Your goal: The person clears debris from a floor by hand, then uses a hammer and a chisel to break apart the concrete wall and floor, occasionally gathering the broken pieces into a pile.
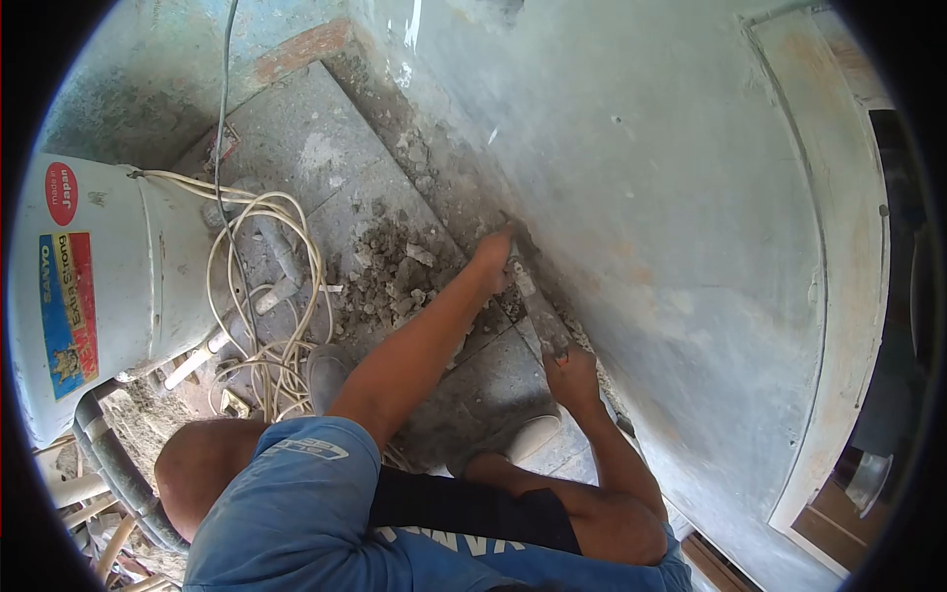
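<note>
My left hand (495, 259) is closed around the front part of a long, dust-covered tool (538, 308), low beside the wall. My right hand (572, 377) grips its rear end. The tool lies slantwise, with its front end toward the strip of broken floor (424, 163) along the wall's foot. My fingers and the dust hide its details, so its exact kind cannot be told. A heap of grey rubble (393, 266) lies on the floor tiles (335, 158) left of my left hand.
A large white container (104, 212) with a blue and red label lies at the left. Beside it are a loosely coiled cream cable (291, 232), a thin grey cord (223, 109) and a pipe (202, 357). The plastered wall (671, 217) rises close on the right.
</note>
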A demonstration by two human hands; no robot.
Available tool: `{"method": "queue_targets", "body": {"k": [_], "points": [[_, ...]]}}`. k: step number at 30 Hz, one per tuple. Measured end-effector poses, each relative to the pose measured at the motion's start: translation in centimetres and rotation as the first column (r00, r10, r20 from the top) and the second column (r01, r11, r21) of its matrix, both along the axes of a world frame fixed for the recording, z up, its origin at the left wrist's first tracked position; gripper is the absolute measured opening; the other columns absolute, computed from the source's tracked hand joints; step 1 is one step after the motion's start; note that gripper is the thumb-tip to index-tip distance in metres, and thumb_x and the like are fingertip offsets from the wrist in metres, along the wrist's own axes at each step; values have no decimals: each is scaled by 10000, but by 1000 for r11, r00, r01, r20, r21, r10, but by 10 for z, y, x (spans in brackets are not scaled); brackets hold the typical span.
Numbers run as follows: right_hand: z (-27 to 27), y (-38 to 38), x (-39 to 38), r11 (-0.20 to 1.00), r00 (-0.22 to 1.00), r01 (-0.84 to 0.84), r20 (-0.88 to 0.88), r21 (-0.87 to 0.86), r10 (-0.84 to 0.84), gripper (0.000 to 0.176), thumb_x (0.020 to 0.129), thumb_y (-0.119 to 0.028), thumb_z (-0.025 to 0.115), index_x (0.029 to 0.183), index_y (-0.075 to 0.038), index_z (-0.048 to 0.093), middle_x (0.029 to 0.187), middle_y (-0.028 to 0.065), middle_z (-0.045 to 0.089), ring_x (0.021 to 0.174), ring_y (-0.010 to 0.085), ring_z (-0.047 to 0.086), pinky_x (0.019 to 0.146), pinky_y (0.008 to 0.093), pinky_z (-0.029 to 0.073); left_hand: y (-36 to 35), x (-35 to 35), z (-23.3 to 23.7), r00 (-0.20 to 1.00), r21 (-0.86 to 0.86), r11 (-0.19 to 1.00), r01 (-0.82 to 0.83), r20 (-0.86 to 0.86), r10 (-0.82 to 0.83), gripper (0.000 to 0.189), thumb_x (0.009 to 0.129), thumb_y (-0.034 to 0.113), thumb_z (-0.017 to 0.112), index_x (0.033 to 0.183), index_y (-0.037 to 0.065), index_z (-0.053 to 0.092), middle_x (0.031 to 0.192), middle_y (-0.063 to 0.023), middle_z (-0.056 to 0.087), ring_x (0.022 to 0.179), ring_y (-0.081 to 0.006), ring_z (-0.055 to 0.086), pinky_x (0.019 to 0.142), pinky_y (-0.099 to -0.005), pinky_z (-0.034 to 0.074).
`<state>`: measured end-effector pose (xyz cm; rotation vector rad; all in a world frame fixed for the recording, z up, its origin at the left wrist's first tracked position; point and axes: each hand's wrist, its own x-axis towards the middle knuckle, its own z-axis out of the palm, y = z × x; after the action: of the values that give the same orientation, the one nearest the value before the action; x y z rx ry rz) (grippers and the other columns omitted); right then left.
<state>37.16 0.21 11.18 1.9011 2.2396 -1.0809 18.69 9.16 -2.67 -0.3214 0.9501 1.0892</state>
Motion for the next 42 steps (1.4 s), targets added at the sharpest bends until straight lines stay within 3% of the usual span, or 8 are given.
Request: {"method": "queue_targets", "body": {"k": [21, 25, 29, 30, 32, 34, 37, 42], "points": [[92, -6, -22, 992, 923, 126, -364, -20, -125, 98, 854, -71, 597, 808, -44, 515, 620, -33, 447, 546, 36, 381, 528, 204, 326, 9, -52, 25, 984, 85, 995, -58, -164, 72, 312, 951, 372, 407, 828, 106, 516, 646, -24, 513, 554, -152, 484, 459, -310, 349], [108, 1, -3, 951, 937, -181, -251, 249, 244, 69, 873, -43, 534, 918, -25, 484, 656, -22, 458, 532, 40, 397, 506, 207, 328, 9, -45, 23, 992, 181, 975, -127, -4, 130, 342, 973, 369, 351, 833, 95, 499, 646, -35, 511, 555, -162, 476, 467, -314, 351], [99, 13, -18, 996, 786, -52, -613, 68, 83, 92, 901, -102, 494, 925, -16, 475, 770, 45, 491, 694, 98, 484, 649, 244, 412, 17, -36, 25, 972, 123, 966, -227, 89, 217, 340, 980, 352, 329, 836, 90, 491, 626, -42, 507, 549, -166, 473, 467, -304, 345], [77, 23, -8, 908, 836, -271, -389, 320, 387, 137, 906, -147, 506, 888, -12, 496, 877, 114, 539, 772, 161, 536, 724, 288, 442, 20, -36, 27, 963, 109, 960, -260, 107, 248, 341, 978, 357, 328, 836, 95, 494, 616, -39, 505, 538, -164, 473, 467, -304, 357], [69, 11, -40, 999, 992, -45, 115, -13, 46, 187, 899, -192, 544, 869, -9, 525, 930, 141, 586, 838, 210, 573, 742, 315, 449, 25, -35, 29, 952, 107, 950, -293, 125, 280, 342, 977, 362, 326, 836, 101, 497, 606, -35, 502, 527, -162, 473, 467, -305, 369], [-21, 7, -11, 783, 886, -259, -184, 566, 426, 342, 872, -252, 588, 1044, 39, 539, 716, 193, 605, 680, 315, 638, 581, 396, 478, 25, -38, 26, 985, 102, 982, -157, -61, 163, 358, 980, 368, 315, 890, 75, 500, 678, -73, 523, 582, -189, 484, 505, -333, 395], [-26, 18, -46, 996, 999, -37, 8, 81, 36, 349, 858, -276, 599, 995, 39, 536, 549, 175, 548, 562, 359, 595, 538, 401, 459, 25, -39, 38, 981, 47, 980, -192, 31, 191, 346, 967, 386, 333, 839, 116, 507, 610, -24, 516, 520, -152, 508, 480, -313, 434], [-5, 10, -55, 990, 991, 38, -129, 139, -20, 321, 855, -280, 603, 942, 24, 548, 532, 167, 533, 524, 354, 578, 515, 410, 445, 34, -41, 26, 947, 13, 956, -294, 136, 290, 359, 973, 357, 322, 821, 77, 488, 616, -52, 463, 444, -165, 364, 430, -313, 309]]}}
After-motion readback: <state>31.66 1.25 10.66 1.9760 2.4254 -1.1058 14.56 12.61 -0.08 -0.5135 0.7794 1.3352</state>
